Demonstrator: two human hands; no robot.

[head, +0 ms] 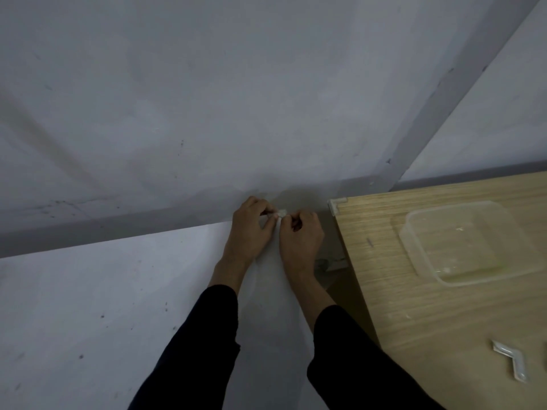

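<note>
Both hands are out front, low, over the floor (88, 306) and just left of the counter (414, 306). Left hand (251, 223) and right hand (302, 235) meet fingertip to fingertip on a small pale piece (281, 213). Each grip is clenched: fingers curled, thumb and forefinger pinching the piece from its own side. The piece is whitish and slightly translucent, and only a sliver shows between the fingertips. It is too small and blurred to tell its shape. It is held in the air in front of the grey skirting strip (118, 229) at the foot of the wall (177, 99), near the counter's far left corner but not touching it. A fainter pale band runs down between the wrists; I can't tell whether it belongs to the piece. Both arms are in black sleeves (207, 335). On the wood-grain counter a clear plastic container (455, 241) lies flat. A clear corner guard (336, 204) is fitted on the far left corner, and a loose corner guard (510, 363) lies near the right edge of the view.
</note>
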